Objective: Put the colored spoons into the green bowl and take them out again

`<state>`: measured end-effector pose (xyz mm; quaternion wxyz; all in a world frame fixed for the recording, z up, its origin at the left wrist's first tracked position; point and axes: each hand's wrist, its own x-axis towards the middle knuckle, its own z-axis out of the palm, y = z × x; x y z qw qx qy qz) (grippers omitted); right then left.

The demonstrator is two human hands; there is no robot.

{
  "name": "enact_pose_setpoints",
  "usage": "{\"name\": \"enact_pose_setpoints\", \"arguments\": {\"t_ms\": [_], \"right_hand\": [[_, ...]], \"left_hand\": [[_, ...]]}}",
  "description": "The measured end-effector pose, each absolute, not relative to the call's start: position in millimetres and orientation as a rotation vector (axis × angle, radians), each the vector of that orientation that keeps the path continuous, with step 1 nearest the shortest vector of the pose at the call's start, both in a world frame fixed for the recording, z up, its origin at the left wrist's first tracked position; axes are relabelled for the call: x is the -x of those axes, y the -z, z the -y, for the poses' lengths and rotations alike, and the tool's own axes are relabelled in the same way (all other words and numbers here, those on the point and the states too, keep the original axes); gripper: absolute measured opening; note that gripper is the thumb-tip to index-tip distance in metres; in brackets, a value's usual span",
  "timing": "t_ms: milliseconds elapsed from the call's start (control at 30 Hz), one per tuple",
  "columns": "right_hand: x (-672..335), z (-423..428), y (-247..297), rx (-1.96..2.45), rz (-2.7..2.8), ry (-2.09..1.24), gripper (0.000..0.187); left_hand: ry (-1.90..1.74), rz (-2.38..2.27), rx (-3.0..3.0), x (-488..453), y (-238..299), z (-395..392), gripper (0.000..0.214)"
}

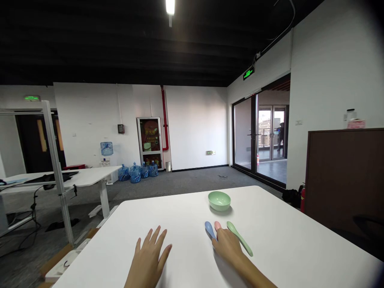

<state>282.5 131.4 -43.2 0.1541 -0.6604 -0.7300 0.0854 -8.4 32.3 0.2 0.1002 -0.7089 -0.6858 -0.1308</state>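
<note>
3 spoons (240,238) lie at the right hand (228,246).

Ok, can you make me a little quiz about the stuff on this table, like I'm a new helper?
1. True or false: the bowl is green.
2. Which spoon lies partly under the right hand? A blue, B pink, C green.
3. Fill in: the left hand lies flat, fingers spread, on the white ____.

Key
1. True.
2. B: only the tip of the pink spoon peeks out past the fingers.
3. table.
</note>
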Motion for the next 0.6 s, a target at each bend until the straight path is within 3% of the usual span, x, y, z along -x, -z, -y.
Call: {"name": "enact_pose_setpoints", "arguments": {"t_ms": [600], "right_hand": [[-278.7,-126.5,42.2,1.903,2.088,-0.242,0.027]], "left_hand": [[0.354,2.044,2.092,5.9,-5.9,-30.0,0.054]]}}
